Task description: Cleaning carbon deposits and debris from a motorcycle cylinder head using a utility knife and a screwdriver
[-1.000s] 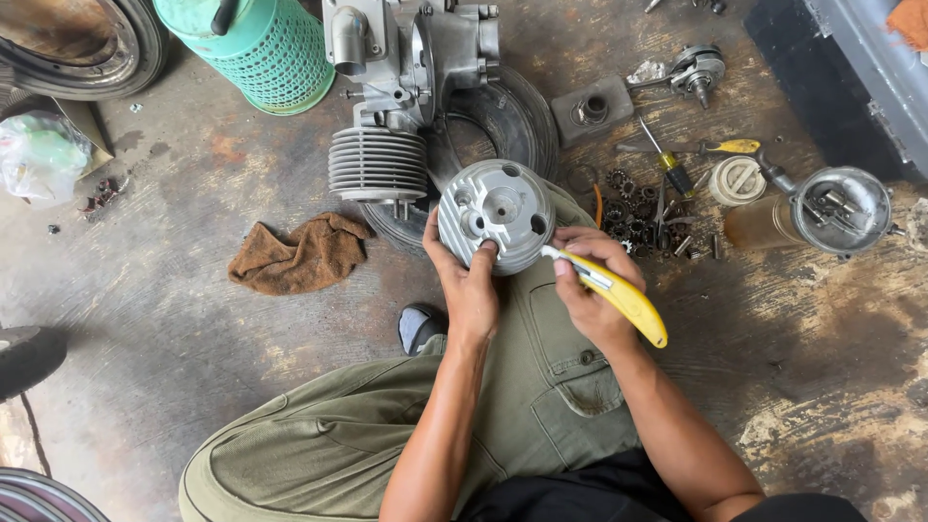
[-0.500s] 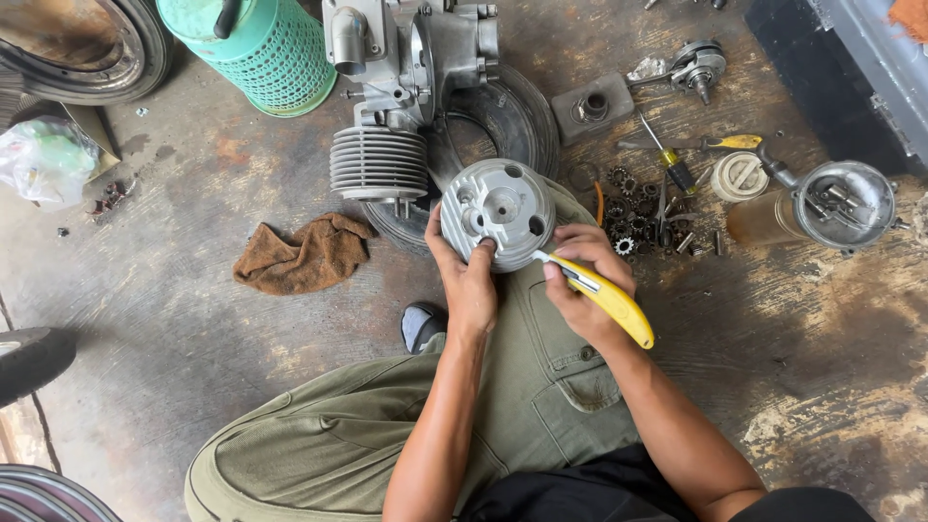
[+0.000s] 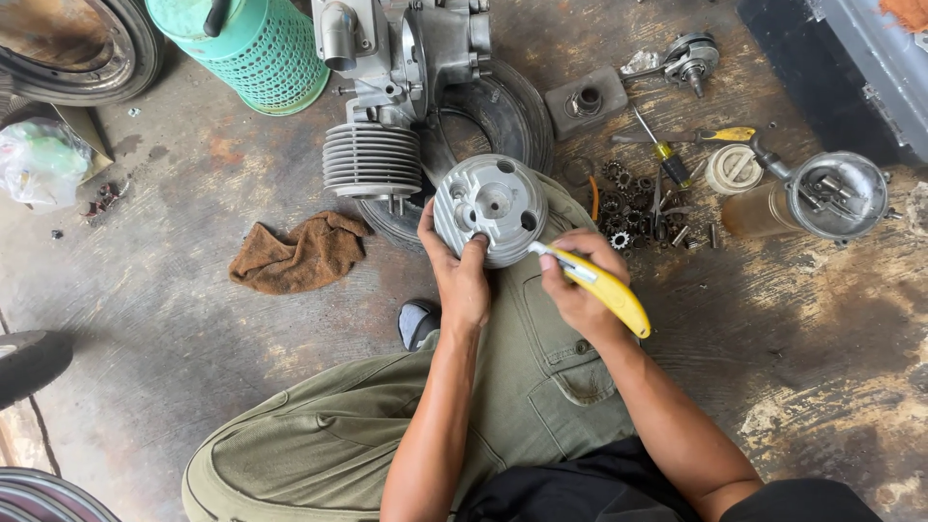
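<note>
The yellow-handled knife (image 3: 601, 286) has tilted lower, blade tip nearer the cylinder head (image 3: 490, 206).

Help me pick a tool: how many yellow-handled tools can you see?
2: a yellow-handled utility knife in the right hand, and a yellow-handled screwdriver lying on the floor above the gears. Others may hide among the parts.
</note>
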